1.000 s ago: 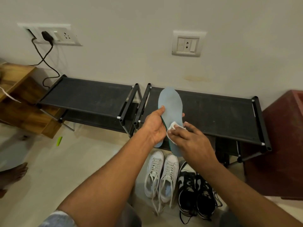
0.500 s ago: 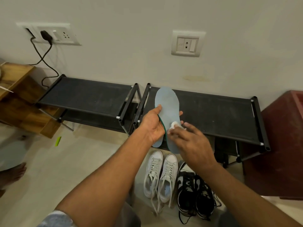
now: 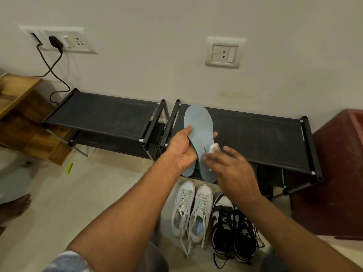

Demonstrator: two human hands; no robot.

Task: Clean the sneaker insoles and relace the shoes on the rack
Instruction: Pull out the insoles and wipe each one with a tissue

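Pale blue insole [image 3: 199,126] upright, w/ white wipe [image 3: 213,147]

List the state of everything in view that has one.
insole: out of its shoe, gripped by the left hand.
wipe: pressed on the insole under the right hand; blurred, grip unclear.
white sneakers: on the floor, laced, ends loose.
black-and-white sneakers: on the floor, laces loose.
charger: plugged into the wall socket.
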